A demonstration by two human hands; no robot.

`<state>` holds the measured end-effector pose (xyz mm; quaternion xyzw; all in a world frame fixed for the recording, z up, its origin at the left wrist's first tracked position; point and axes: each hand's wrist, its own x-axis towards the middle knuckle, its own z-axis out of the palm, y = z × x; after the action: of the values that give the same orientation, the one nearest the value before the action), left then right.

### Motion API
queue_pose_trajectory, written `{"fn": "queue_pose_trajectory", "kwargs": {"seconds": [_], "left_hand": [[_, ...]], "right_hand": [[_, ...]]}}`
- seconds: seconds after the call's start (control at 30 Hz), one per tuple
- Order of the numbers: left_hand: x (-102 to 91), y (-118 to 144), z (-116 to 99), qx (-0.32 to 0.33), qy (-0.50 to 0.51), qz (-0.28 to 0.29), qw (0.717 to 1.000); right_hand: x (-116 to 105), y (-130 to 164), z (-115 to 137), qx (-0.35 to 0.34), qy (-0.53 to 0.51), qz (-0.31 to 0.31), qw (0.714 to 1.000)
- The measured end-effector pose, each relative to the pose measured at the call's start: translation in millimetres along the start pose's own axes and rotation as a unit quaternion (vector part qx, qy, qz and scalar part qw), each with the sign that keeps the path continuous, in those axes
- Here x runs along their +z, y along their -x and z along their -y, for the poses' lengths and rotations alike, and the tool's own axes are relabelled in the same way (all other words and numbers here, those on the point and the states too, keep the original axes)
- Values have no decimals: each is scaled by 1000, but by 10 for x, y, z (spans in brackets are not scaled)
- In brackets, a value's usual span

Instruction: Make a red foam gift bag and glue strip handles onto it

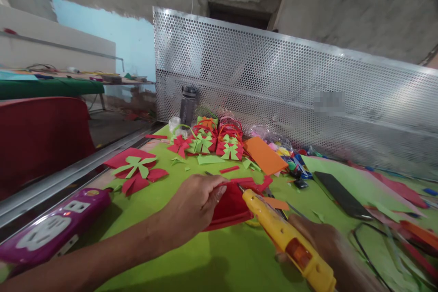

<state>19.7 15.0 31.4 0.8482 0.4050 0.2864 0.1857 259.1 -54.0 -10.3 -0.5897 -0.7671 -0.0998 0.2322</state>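
Observation:
Near the middle of the green-covered table (191,255), my left hand (193,205) pinches the rim of a small red paper bag (232,205), thumb on top. My right hand (315,237) is wrapped round a yellow hot glue gun (287,232). The gun's dark nozzle points up and left, close to the upper edge of the bag; whether it touches cannot be made out. An orange paper scrap (276,203) and part of a dark tool lie just behind the gun, partly hidden. Little of my right fingers shows past the gun.
Red bags with green bows (230,143) stand at the back, beside a dark bottle (188,102). A purple power strip (58,223) lies at left, near red and green cut-outs (137,169). Orange card (266,155) and a black phone (340,194) lie right. A perforated metal panel (273,77) closes the far side.

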Motion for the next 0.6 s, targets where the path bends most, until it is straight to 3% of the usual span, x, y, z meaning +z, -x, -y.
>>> {"fn": "queue_pose_trajectory", "kwargs": {"seconds": [0.13,0.33,0.6], "left_hand": [[-17,-6,-6,-13,27,16,999],[-9,13,0,-14,35,17,999],[7,12,-2,-21,48,18,998]], "right_hand": [[1,-9,9,-15,30,23,999],[-28,-23,53,-57,31,7,998],[-63,-18,72,-12,1,2,1000]]}}
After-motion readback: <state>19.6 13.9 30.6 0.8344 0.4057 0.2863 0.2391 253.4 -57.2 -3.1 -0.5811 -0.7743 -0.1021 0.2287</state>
